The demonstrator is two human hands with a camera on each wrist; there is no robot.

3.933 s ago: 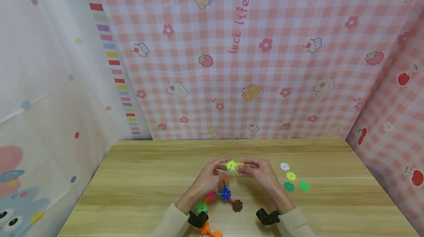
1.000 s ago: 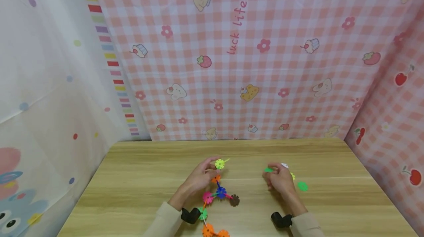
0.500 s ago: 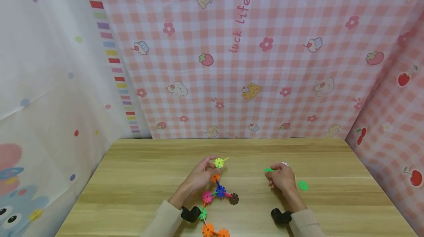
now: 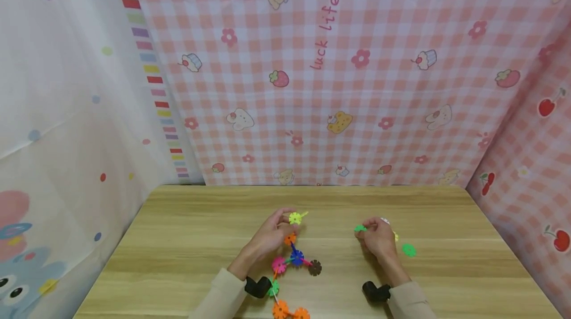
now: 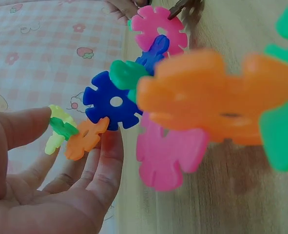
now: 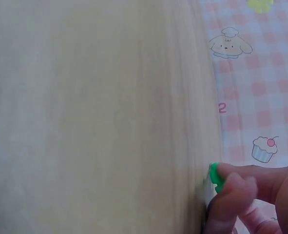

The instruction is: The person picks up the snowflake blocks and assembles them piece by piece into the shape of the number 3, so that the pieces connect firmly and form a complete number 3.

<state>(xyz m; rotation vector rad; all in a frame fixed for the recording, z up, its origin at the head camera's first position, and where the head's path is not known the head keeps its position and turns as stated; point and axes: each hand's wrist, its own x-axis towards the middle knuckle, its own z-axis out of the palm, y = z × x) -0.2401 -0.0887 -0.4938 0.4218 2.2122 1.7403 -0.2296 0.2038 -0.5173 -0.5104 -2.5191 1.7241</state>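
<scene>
My left hand (image 4: pixel 267 234) pinches a yellow snowflake disc (image 4: pixel 295 218) at the far end of a chain of interlocking plastic discs. A second yellow disc (image 4: pixel 305 214), seen edge-on, sticks out from it. Down the chain come an orange disc (image 4: pixel 290 239), a blue disc (image 4: pixel 297 258), a pink disc (image 4: pixel 279 265) and a brown disc (image 4: pixel 314 267). In the left wrist view, thumb and fingertips meet at the yellow disc (image 5: pixel 53 141), beside a small green disc (image 5: pixel 63 127). My right hand (image 4: pixel 380 239) pinches a green snowflake disc (image 4: pixel 360 229) by its edge, apart from the chain.
By the right hand lie a loose green disc (image 4: pixel 408 250), a partly hidden yellow disc (image 4: pixel 396 236) and a white disc (image 4: pixel 385 221). The chain's near end has orange discs (image 4: pixel 280 309) at the front of the wooden table (image 4: pixel 468 259). A checked curtain (image 4: pixel 392 91) hangs behind.
The right hand has gone from beside the left hand to the loose discs on the right and taken a green one. The left hand has shifted slightly left, still holding the chain.
</scene>
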